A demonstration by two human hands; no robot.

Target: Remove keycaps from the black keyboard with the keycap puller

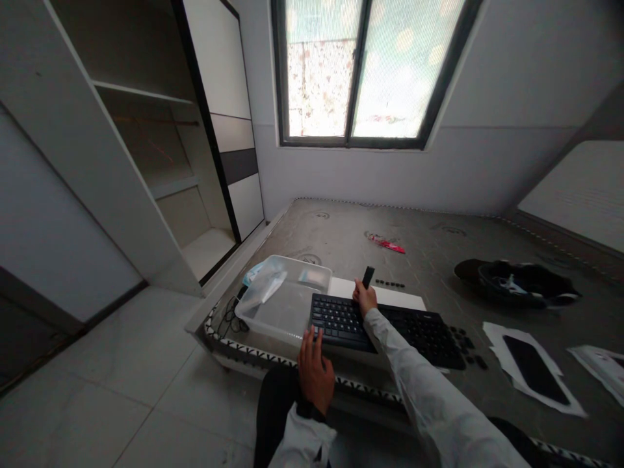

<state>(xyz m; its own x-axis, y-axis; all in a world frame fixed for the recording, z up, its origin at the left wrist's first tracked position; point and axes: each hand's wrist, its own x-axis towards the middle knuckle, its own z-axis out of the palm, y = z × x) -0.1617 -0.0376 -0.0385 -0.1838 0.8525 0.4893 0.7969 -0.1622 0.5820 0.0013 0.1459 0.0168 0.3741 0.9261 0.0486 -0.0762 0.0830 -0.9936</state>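
A black keyboard (pixel 336 322) lies across the near part of the mattress, its right part crossed by my right sleeve. My right hand (pixel 365 299) is closed around a short black stick-like tool (pixel 369 275) just over the keyboard; its lower end is hidden. My left hand (pixel 316 370) rests at the keyboard's near left corner, fingers stretched out. Several loose black keycaps (pixel 458 339) lie off the right end, and a row of small ones (pixel 390 284) sits behind. A white sheet (pixel 407 298) lies behind the keyboard.
A clear plastic box (pixel 270 312) stands left of the keyboard, with a black cable (pixel 233 318) beside it. A red packet (pixel 387 244) lies farther back. To the right are a black cap (pixel 517 283) and a dark phone-shaped slab (pixel 535 369) on white paper. The mattress edge (pixel 273 357) is close.
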